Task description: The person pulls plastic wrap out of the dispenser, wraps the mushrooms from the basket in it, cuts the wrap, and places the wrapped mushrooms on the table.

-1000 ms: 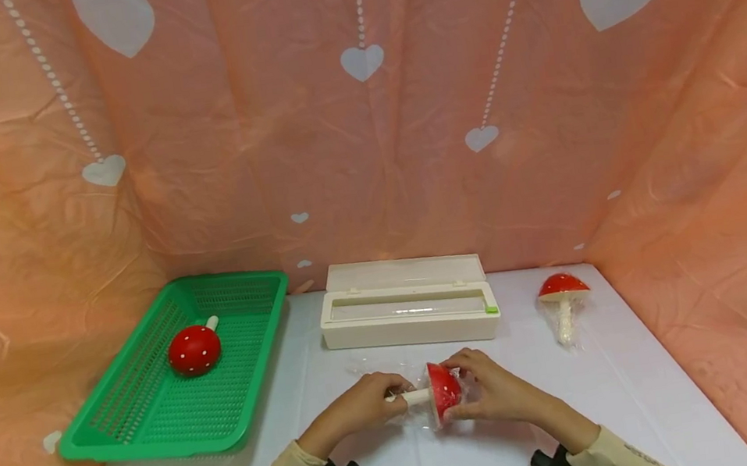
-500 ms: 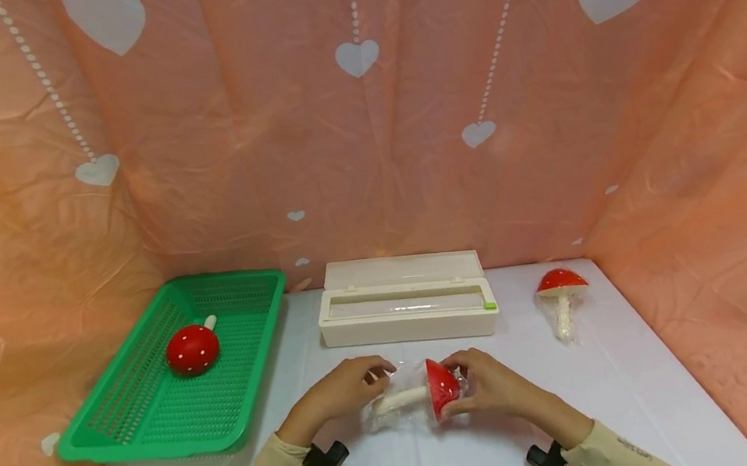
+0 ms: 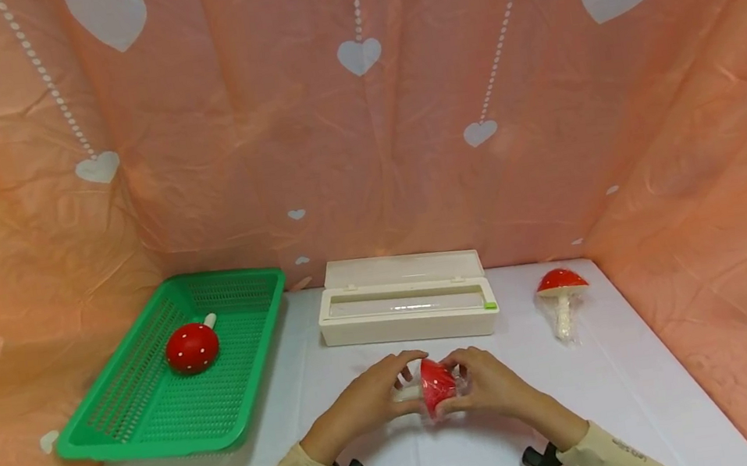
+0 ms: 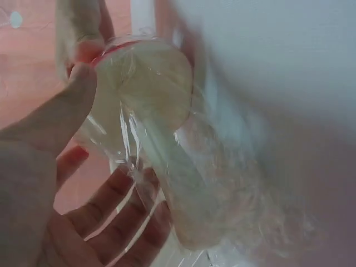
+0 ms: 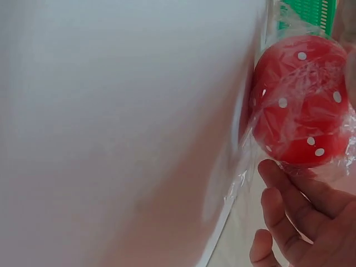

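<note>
A red-capped toy mushroom (image 3: 439, 386) with white dots lies on its side between my hands, covered in clear plastic wrap (image 4: 245, 183). My left hand (image 3: 372, 398) holds it from the stem side. In the left wrist view its thumb presses the cap's rim and its fingers curve behind the stem. My right hand (image 3: 496, 384) grips the cap from the other side, thumb and fingers at its edge. Crumpled film covers the red cap (image 5: 300, 105) in the right wrist view. Loose wrap bunches around the stem's end.
An open white wrap dispenser box (image 3: 410, 329) stands behind my hands. At the right lies another wrapped toy mushroom (image 3: 564, 304). A green basket (image 3: 259, 366) at the left contains an unwrapped toy mushroom (image 3: 192, 349). Orange cloth (image 3: 362, 148) with hearts walls the table.
My left hand let go of the stem's end, drew back left, then came in to the cap's rim. My right hand stays on the cap, which has tilted slightly.
</note>
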`<state>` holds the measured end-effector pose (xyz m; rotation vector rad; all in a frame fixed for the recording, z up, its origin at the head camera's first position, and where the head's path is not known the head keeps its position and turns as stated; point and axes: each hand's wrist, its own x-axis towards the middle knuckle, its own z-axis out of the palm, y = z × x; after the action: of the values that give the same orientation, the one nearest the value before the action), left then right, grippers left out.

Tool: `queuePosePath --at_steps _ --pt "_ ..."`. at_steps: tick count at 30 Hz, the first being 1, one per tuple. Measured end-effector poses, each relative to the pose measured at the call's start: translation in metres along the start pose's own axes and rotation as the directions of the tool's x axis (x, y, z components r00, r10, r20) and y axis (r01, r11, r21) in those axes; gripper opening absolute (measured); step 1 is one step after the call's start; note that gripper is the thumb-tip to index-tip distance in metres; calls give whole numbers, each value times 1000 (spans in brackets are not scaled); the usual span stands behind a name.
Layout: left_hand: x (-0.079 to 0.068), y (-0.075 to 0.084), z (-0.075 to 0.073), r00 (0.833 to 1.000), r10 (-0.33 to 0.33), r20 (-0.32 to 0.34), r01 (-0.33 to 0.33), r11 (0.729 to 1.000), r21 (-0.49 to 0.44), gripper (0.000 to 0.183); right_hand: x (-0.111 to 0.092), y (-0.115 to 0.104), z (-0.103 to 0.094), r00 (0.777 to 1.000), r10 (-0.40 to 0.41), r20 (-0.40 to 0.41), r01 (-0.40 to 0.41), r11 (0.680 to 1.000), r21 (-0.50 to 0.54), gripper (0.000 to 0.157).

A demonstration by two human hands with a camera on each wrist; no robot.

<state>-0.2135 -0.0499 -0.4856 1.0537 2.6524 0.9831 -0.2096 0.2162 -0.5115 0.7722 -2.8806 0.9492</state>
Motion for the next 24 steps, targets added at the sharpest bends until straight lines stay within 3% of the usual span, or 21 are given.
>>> queuePosePath --at_steps 7,10,15,20,24 --pt "3 2 7 1000 6 -7 -5 988 153 70 -5 3 -7 997 -57 60 55 998 37 85" --pt "5 4 7 1000 -2 -1 2 987 162 69 -8 9 -16 999 -32 28 28 993 117 72" --pt "7 6 5 1000 -16 12 13 986 166 66 -12 20 -26 983 148 -111 -132 981 140 30" --pt "7 4 5 1000 -4 7 3 983 184 66 -17 24 -26 946 311 -97 -305 950 66 26" --pt "7 3 5 1000 17 3 -17 984 180 65 -14 26 -22 937 347 -44 -340 934 112 22"
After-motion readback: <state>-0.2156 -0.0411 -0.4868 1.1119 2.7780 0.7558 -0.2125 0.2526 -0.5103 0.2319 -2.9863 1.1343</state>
